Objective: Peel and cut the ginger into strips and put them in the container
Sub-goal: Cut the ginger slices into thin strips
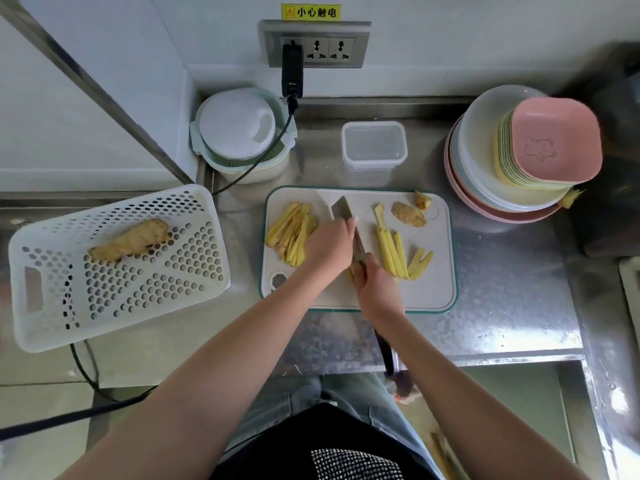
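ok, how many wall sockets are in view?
3, all in one wall panel: the left socket, taken by a black adapter, and the middle socket and right socket, both free. None looks hidden.

Worktop (502, 306): stainless steel, glossy, faintly patterned, with glare toward its front edge. Cutting board (433, 289): matt grey plastic, green rim. Knife (341, 209): bare metal blade, dull sheen. Container (374, 168), near the back edge: clear, smooth plastic. Basket (114, 299), left end: white perforated plastic. Ginger strips (291, 233): smooth yellow cut faces. Whole ginger (128, 240): rough tan skin.

Knife (341, 208) partly behind left hand (328, 247)
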